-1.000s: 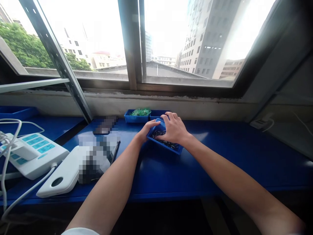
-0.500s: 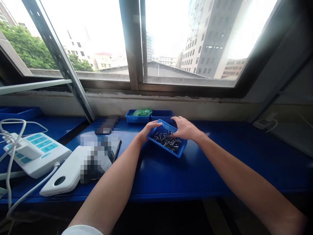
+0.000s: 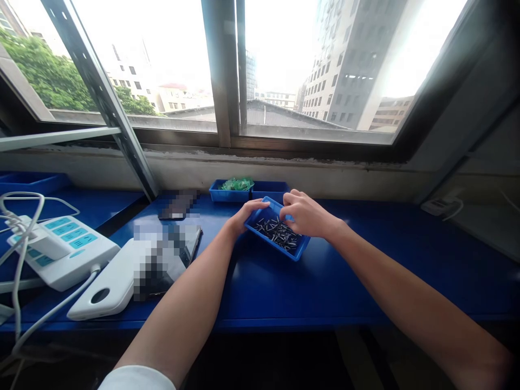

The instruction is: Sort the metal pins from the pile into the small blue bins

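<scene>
My left hand (image 3: 242,215) grips the left end of a small blue plastic bin (image 3: 301,251), thumb over its rim. The bin sits at an angle above the blue bench and is tilted toward me. Inside lie many thin, dark and silvery metal pins or screws (image 3: 277,233), too small to tell which. Above the bin's right side is my right hand (image 3: 307,213), fingers curled together in a pinch. Whatever those fingertips hold, if anything, is hidden.
Behind stand a blue bin (image 3: 212,192) with green pieces and another blue bin (image 3: 270,187), partly hidden. A white power strip (image 3: 73,271), cables and a white power bank (image 3: 105,287) lie left on the blue bench (image 3: 260,303), near blurred items. A metal upright (image 3: 109,103) rises before the window.
My right hand has lifted slightly out of the pins, and its spread fingers have curled together. My left hand and the bin keep nearly the same place.
</scene>
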The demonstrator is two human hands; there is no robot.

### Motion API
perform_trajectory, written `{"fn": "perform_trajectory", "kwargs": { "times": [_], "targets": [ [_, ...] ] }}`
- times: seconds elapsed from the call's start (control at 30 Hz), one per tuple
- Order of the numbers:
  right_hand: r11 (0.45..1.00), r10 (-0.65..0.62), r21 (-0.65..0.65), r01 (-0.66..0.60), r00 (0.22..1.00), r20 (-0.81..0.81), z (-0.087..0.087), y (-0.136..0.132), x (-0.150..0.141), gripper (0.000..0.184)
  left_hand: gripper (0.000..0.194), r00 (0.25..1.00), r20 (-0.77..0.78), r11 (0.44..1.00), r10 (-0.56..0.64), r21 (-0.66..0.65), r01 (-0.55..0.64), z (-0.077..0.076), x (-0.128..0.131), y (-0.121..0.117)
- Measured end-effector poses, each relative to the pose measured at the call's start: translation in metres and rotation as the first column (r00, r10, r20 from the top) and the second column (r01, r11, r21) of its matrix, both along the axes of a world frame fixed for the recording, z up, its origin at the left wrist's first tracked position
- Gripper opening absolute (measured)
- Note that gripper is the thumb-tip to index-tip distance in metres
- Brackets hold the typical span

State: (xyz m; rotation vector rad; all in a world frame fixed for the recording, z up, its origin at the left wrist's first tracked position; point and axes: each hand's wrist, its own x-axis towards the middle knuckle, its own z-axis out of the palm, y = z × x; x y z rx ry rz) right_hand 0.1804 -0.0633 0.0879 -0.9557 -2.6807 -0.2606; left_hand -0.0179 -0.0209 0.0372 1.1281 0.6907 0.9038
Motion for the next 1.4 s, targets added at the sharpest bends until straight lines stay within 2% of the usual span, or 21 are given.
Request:
{"fn": "perform_trajectory", "kwargs": {
  "times": [0.1,0.23,0.47,0.6,0.7,0.87,0.97,1.07,1.1,1.2,1.3,1.4],
  "targets": [
    [0.995,-0.098,0.040,0.094,0.991,0.094,0.000,-0.004,-0.001,0.014,0.022,1.000,0.008,1.000,-0.006,0.005,0.006,0.000,0.000,0.000],
    [0.985,-0.172,0.031,0.169,0.973,0.156,-0.005,-0.007,-0.001,0.015,0.024,1.000,0.008,1.000,-0.005,0.010,0.005,-0.002,-0.001,0.001],
    [0.979,-0.203,0.021,0.202,0.975,0.092,-0.015,-0.004,-0.002,0.014,0.023,1.000,0.029,1.000,0.004,0.026,-0.005,-0.002,0.001,-0.001],
    [0.989,-0.150,0.006,0.151,0.988,-0.021,-0.015,-0.007,0.004,0.014,0.025,1.000,0.028,1.000,0.003,0.029,-0.004,0.001,0.000,-0.002],
    [0.997,-0.078,-0.009,0.077,0.980,-0.182,-0.015,-0.009,0.010,0.015,0.026,0.999,0.032,0.998,0.005,0.055,-0.007,0.002,-0.001,-0.003],
    [0.999,-0.014,-0.035,-0.002,0.890,-0.456,-0.020,-0.011,0.017,0.013,0.024,0.998,0.045,0.998,0.032,0.061,-0.035,0.000,-0.002,-0.002],
    [0.994,-0.067,-0.111,0.004,0.820,-0.569,-0.024,-0.009,0.019,0.013,0.024,0.998,0.045,0.997,0.044,0.058,-0.046,-0.001,-0.003,-0.002],
    [0.968,-0.213,-0.247,0.047,0.673,-0.708,-0.025,0.001,0.021,0.019,0.026,0.998,0.042,0.996,0.043,0.074,-0.046,0.000,-0.004,-0.002],
    [0.961,-0.246,-0.270,0.058,0.618,-0.746,-0.025,0.008,0.021,0.021,0.027,0.998,0.045,0.996,0.040,0.083,-0.043,0.000,-0.004,-0.002],
    [0.958,-0.272,-0.278,0.072,0.532,-0.802,-0.023,0.034,0.018,0.021,0.032,0.998,0.061,0.994,0.024,0.109,-0.030,0.001,-0.005,-0.003],
    [0.947,-0.321,-0.271,0.174,0.573,-0.754,-0.022,0.063,0.007,0.019,0.035,0.998,0.060,0.993,0.031,0.113,-0.038,0.001,-0.005,-0.004],
    [0.918,-0.394,-0.237,0.318,0.674,-0.625,-0.024,0.088,-0.002,0.021,0.036,0.997,0.057,0.993,0.051,0.103,-0.056,0.001,-0.004,-0.004]
  ]
}}
